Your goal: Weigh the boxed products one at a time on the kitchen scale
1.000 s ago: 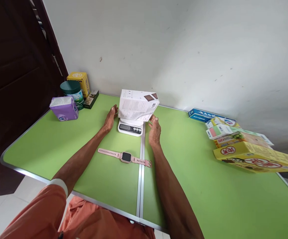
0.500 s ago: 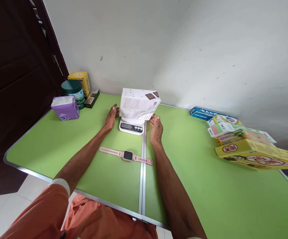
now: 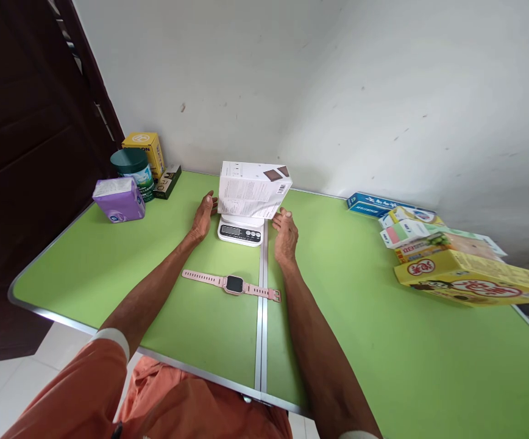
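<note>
A white printed box (image 3: 250, 192) stands on a white digital kitchen scale (image 3: 241, 233), covering most of its platform. The scale's display and buttons face me. My left hand (image 3: 205, 216) is beside the box's left side, fingers extended and apart. On the right, my right hand (image 3: 286, 235) is by the box's lower right corner, its fingers stretched out; whether the fingertips touch the box I cannot tell. In front of the scale, a pink smartwatch (image 3: 234, 285) lies flat with its strap spread out and its screen dark.
At the left back are a purple tissue pack (image 3: 119, 200), a green-lidded tub (image 3: 133, 167), a yellow box (image 3: 148, 146) and a small black box (image 3: 167, 182). Several cartons, including a yellow box (image 3: 472, 281) and a blue box (image 3: 374, 206), lie at the right. A wall rises behind the green table (image 3: 337, 317).
The view has shifted very slightly. Both hands stay beside the box, and the box, scale and watch keep their places.
</note>
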The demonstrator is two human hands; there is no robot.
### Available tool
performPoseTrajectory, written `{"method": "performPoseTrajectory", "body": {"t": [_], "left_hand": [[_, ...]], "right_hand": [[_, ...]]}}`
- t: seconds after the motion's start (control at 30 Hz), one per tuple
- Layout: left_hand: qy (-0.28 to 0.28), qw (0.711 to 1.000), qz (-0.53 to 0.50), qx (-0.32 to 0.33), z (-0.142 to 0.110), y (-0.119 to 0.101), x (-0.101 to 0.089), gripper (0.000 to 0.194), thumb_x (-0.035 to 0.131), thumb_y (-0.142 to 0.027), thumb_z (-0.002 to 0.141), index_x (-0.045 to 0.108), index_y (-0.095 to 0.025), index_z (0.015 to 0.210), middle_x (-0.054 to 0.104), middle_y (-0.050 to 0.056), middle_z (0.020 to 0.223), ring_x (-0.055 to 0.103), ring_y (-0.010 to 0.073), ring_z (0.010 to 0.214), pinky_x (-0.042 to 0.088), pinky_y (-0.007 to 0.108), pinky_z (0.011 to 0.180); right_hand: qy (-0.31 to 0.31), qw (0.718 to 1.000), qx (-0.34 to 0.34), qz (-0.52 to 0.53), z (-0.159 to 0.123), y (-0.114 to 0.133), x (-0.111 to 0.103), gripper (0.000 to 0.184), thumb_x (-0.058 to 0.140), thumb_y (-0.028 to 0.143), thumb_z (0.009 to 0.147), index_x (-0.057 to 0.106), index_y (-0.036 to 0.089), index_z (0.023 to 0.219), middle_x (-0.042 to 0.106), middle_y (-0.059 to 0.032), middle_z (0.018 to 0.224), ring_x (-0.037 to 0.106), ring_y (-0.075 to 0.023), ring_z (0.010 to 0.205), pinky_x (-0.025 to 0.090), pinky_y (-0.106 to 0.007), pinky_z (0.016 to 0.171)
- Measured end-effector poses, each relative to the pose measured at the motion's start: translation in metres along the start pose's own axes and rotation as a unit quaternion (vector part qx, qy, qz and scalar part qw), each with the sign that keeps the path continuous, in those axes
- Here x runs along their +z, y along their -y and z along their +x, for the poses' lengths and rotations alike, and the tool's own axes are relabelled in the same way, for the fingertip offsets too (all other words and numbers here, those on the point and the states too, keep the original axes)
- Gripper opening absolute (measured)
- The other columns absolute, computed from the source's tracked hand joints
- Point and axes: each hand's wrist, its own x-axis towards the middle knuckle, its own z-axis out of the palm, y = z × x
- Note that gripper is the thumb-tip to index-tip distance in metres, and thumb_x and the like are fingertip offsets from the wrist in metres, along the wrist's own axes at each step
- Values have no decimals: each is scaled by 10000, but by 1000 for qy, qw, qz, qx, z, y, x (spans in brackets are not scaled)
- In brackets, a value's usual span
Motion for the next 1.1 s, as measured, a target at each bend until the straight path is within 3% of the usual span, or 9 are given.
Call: {"method": "performPoseTrajectory", "body": {"t": [0.43,1.1], "left_hand": [[10,1000,7,10,-4,-4,0,1064,422,-1004,958,546,-223,1669,691,200,1611,651,421,1516,501,599,1296],[9,999,29,20,-7,-4,-1,1128,424,-1025,936,542,-175,1669,704,231,1567,671,433,1468,528,609,1251]], "right_hand": [[-7,1000,5,-2,1,-1,1,1116,464,1084,859,778,166,1411,824,-203,1340,759,-386,1311,576,-623,1181],[-1,1000,1,-5,2,-2,1,1096,463,1074,860,768,161,1384,824,-236,1320,778,-399,1259,579,-642,1172]]}}
